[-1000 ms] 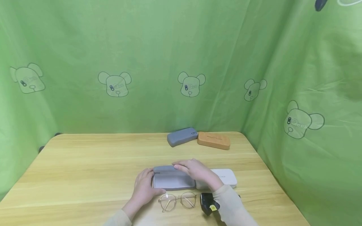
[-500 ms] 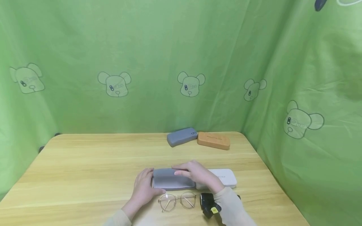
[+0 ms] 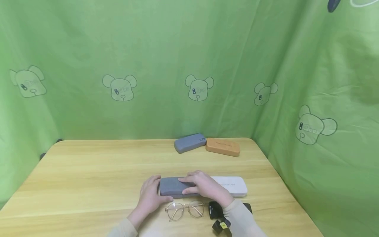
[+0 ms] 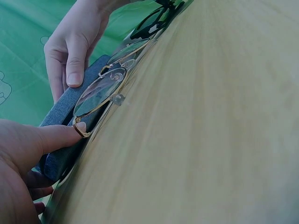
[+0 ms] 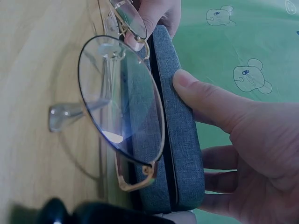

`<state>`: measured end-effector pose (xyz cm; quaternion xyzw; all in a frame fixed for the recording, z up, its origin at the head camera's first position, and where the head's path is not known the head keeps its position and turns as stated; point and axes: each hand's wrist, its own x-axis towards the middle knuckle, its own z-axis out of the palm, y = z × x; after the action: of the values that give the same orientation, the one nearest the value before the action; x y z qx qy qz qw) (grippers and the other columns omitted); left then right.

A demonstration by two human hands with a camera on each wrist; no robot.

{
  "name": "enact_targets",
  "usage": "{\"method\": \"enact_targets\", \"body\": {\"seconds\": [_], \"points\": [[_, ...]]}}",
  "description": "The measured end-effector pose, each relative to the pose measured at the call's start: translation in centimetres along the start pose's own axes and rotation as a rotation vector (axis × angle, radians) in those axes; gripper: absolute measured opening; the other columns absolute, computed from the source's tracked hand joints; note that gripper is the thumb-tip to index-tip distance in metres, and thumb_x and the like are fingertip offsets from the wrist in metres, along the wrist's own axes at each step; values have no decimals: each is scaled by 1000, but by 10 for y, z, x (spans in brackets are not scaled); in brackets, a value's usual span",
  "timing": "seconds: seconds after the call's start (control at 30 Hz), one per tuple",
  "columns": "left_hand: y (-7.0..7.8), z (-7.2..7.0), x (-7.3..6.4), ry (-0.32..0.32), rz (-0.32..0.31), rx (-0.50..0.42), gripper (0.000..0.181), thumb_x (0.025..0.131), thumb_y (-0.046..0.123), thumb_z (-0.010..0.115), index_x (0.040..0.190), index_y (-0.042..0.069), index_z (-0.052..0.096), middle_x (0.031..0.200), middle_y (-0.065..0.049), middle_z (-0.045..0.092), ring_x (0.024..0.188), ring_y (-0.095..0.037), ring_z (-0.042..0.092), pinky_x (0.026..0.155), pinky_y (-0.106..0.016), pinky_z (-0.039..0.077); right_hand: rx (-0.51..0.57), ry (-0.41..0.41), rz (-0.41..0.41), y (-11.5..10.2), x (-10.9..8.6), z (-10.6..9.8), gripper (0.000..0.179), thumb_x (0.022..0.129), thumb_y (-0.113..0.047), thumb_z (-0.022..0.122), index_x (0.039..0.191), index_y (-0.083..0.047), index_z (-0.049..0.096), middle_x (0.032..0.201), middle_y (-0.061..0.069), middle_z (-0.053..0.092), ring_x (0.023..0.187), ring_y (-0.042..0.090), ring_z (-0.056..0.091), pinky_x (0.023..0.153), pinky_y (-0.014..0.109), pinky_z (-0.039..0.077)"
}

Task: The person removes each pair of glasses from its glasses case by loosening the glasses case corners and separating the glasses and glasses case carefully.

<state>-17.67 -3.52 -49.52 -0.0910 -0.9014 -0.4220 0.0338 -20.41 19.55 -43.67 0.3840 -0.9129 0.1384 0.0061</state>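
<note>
A grey-blue glasses case point(image 3: 173, 187) lies near the middle front of the table, its lid down. In the right wrist view a thin dark gap runs between the lid and the base. My left hand point(image 3: 149, 195) grips the case's left end, thumb in front and fingers behind. Across the lid's right part rests my right hand point(image 3: 205, 186), its thumb at the front edge and its fingers extended over the top. Thin gold-rimmed glasses point(image 3: 185, 210) stand on the table just in front of the case, folded temples towards me; they also show as glasses point(image 5: 120, 100) in the right wrist view.
A white glasses case point(image 3: 232, 185) sits against the grey-blue one's right side. Black sunglasses point(image 3: 215, 210) lie under my right forearm, partly hidden. Farther back are another grey-blue case point(image 3: 190, 143) and an orange-brown case point(image 3: 222, 147). Green curtains point(image 3: 160, 65) surround the wooden table point(image 3: 103, 171).
The grey-blue case's lid has swung down from open, covering the pale interior. My right hand has moved down and forward with it. The left hand keeps its place on the left end.
</note>
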Motion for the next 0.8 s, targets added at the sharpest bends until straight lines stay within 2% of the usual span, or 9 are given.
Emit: {"method": "enact_targets", "body": {"seconds": [0.37,0.8], "points": [[-1,2,1,11,2,3,87,61,38,88,128,-6,55,142,-20,51,135,-45,40,115,-66,23,-36,33,-22,-1,0,1,52,83,-43,71,126,-15,66,115,8,72,95,20,69,86,34,58],[0,2,0,16,16,22,87,59,35,89,128,-7,55,141,-21,51,132,-45,42,114,-66,25,-53,-5,86,-8,-2,1,52,79,-43,75,126,-22,66,121,10,69,103,22,67,89,36,58]]}}
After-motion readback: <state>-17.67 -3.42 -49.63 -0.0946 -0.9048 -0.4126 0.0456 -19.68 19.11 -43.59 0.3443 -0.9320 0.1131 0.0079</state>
